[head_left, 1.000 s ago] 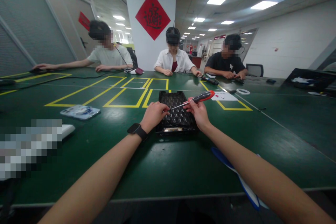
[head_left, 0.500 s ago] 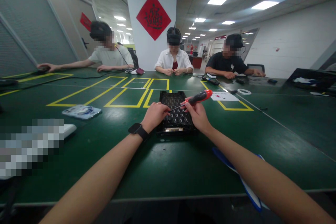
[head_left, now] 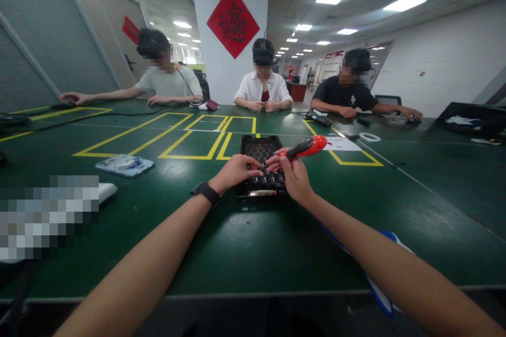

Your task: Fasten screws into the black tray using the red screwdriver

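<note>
A black plastic tray with rows of small moulded pockets lies on the green table in front of me. Over its right side, my right hand holds a screwdriver with a red and black handle; the handle points up and right, and the shaft is mostly hidden by fingers. My left hand, with a dark watch on its wrist, reaches over the tray's left side. Its thumb and fingers are pinched close to my right fingertips. Anything between them is too small to make out.
A pale patterned phone-like slab lies to the left, by a blurred-out white object. Under my right forearm is a blue-and-white item. A paper sheet and white ring lie farther right. Three people sit across the table.
My right hand has turned, its fingers more stretched out, and the screwdriver handle has shifted slightly right. My left fingers have moved a little right, towards the right fingertips.
</note>
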`<action>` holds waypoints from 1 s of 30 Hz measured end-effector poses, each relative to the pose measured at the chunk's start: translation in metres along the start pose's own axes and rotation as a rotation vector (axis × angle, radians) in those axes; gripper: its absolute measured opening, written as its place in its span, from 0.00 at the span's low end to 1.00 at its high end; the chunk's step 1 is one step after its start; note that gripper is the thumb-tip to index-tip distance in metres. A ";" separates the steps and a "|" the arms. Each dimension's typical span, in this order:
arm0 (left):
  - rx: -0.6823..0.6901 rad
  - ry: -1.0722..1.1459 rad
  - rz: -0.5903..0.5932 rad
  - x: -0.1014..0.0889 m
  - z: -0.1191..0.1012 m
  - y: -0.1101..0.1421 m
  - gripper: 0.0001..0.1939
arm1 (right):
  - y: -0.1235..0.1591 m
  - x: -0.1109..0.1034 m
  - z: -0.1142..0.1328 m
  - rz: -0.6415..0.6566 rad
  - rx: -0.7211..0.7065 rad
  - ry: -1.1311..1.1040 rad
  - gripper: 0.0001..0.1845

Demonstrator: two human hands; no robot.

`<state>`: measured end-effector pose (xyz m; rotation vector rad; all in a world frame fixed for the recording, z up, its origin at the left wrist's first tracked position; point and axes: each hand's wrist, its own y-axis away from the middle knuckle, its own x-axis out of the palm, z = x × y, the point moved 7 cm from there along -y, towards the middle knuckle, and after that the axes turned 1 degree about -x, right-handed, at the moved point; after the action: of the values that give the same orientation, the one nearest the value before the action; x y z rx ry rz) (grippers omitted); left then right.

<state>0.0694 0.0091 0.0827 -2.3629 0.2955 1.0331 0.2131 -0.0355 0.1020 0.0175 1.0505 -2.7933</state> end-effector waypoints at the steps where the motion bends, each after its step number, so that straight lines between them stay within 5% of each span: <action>1: -0.017 0.026 0.005 -0.001 -0.002 0.001 0.21 | 0.000 -0.003 -0.001 -0.043 -0.006 0.001 0.15; 9: -0.044 0.215 -0.065 0.000 -0.022 0.006 0.32 | 0.006 -0.026 -0.009 -0.382 0.033 0.041 0.18; 19: -0.011 0.155 0.048 0.017 -0.027 0.007 0.32 | 0.005 -0.023 -0.015 -0.322 0.085 0.042 0.19; 30: -0.019 0.121 0.039 0.017 -0.028 0.010 0.34 | 0.005 -0.020 -0.017 -0.285 0.086 0.063 0.18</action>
<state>0.0943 -0.0139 0.0820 -2.4499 0.3797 0.9160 0.2328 -0.0254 0.0878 -0.0369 1.0179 -3.1111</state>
